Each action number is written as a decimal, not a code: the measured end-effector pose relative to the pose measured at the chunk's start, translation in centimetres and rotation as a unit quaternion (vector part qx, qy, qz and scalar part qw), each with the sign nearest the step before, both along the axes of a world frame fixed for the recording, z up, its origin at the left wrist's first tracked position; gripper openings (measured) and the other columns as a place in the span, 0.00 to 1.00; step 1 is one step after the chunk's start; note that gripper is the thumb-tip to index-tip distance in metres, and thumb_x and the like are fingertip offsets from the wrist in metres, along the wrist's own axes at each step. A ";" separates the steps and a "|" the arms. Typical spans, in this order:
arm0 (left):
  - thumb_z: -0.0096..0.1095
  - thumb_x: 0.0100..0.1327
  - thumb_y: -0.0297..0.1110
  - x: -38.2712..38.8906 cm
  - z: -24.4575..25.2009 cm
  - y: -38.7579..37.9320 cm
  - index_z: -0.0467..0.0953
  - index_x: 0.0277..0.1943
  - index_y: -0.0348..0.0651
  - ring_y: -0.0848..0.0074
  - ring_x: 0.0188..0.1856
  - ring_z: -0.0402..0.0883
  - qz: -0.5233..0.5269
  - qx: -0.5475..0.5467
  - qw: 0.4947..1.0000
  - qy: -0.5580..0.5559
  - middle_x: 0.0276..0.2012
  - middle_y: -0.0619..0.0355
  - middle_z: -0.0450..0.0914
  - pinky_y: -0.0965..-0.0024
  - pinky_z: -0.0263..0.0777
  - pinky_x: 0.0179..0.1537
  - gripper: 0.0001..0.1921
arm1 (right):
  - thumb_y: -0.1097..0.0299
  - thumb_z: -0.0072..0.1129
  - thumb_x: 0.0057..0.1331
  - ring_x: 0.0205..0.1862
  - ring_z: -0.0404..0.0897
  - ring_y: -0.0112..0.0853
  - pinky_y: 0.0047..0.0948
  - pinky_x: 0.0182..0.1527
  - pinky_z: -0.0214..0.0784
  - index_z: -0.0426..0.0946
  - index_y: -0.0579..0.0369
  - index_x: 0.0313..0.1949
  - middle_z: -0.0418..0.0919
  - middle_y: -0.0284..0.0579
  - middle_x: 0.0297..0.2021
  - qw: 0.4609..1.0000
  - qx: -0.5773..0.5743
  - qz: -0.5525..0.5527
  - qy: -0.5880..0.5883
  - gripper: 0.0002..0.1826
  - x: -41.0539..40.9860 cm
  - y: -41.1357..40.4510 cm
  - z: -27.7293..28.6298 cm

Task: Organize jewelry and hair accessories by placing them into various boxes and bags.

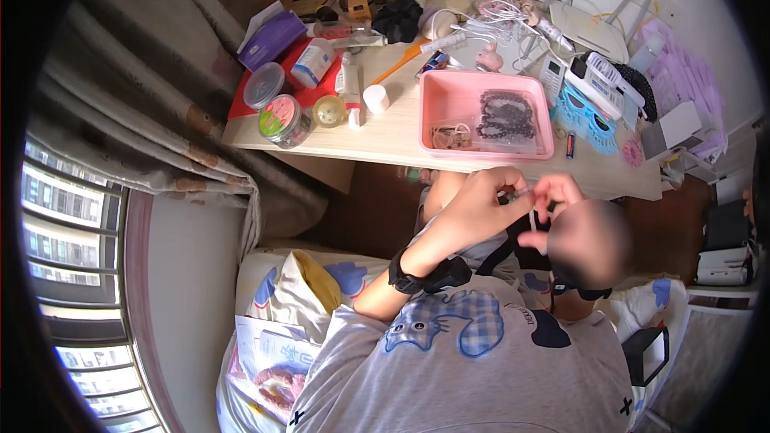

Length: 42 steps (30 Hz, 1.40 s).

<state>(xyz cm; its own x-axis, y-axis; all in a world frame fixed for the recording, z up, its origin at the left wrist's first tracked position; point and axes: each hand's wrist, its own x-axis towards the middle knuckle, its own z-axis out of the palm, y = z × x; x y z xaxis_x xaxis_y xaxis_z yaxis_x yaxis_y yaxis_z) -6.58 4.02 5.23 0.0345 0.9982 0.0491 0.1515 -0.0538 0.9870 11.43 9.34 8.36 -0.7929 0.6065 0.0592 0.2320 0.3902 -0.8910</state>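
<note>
My left hand (481, 207) is raised just in front of the desk edge, its thumb and forefinger pinched on a small, thin item (518, 195) too small to identify. Facing it is my right hand (559, 192), with the fingertips close to that item and the thumb apart below; a blurred patch covers much of this hand. Beyond both hands, a pink plastic tray (448, 91) sits at the front of the desk. It holds dark beaded bracelets (505, 114) and, to their left, a clear bag with a pale cord-like item (451, 135).
On the wooden desk (391, 147), jars (283, 123), a white bottle (314, 63) and a purple tissue pack (274, 39) stand left. Right of the tray are a battery (570, 146), a blue eye mask (586, 117) and a router (586, 30). Tangled white cables (502, 18) lie behind.
</note>
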 end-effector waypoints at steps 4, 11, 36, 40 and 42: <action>0.67 0.54 0.35 1.0 1.0 -0.4 0.76 0.32 0.36 0.82 0.22 0.71 0.073 0.156 0.985 0.004 0.26 0.60 0.77 0.79 0.64 0.26 0.11 | 0.87 0.57 0.44 0.38 0.73 0.29 0.24 0.31 0.68 0.60 0.52 0.55 0.69 0.43 0.37 0.986 0.129 -0.101 0.022 0.36 -2.9 -0.4 -0.7; 0.73 0.46 0.35 -1.7 0.0 -2.1 0.78 0.38 0.39 0.79 0.31 0.79 -0.032 0.119 0.992 0.002 0.28 0.60 0.79 0.77 0.73 0.33 0.16 | 0.86 0.57 0.51 0.36 0.75 0.24 0.21 0.33 0.67 0.61 0.53 0.57 0.71 0.41 0.36 0.997 -0.036 -0.034 0.051 0.33 -4.6 0.1 -0.9; 0.58 0.60 0.21 -7.5 -0.1 -2.2 0.75 0.43 0.30 0.80 0.39 0.76 -0.003 -0.020 0.975 -0.222 0.38 0.58 0.79 0.77 0.71 0.43 0.08 | 0.77 0.59 0.58 0.34 0.74 0.18 0.18 0.35 0.68 0.75 0.59 0.42 0.75 0.33 0.31 0.996 -0.078 -0.022 0.037 0.11 -5.4 1.5 1.0; 0.58 0.59 0.22 -9.1 0.1 1.0 0.75 0.41 0.30 0.81 0.35 0.77 0.061 -0.010 0.995 -0.076 0.35 0.57 0.79 0.78 0.71 0.41 0.08 | 0.77 0.57 0.60 0.34 0.74 0.19 0.18 0.34 0.69 0.73 0.61 0.42 0.75 0.34 0.31 0.985 -0.140 -0.031 0.095 0.10 -7.1 4.9 -0.3; 0.62 0.56 0.28 -9.6 0.3 3.6 0.77 0.39 0.34 0.77 0.35 0.77 0.131 0.057 0.983 0.115 0.33 0.57 0.78 0.73 0.70 0.39 0.09 | 0.78 0.56 0.60 0.33 0.76 0.20 0.18 0.32 0.69 0.73 0.62 0.42 0.76 0.35 0.32 0.985 -0.125 -0.044 0.109 0.10 -8.5 7.8 -1.6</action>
<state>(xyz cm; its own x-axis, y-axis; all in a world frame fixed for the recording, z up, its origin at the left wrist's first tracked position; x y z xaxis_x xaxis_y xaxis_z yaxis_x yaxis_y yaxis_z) -16.18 7.63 5.53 -0.1999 0.9627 0.1824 0.3932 -0.0918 0.9149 2.90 17.16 6.81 -0.7215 0.6896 0.0627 0.0478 0.1400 -0.9890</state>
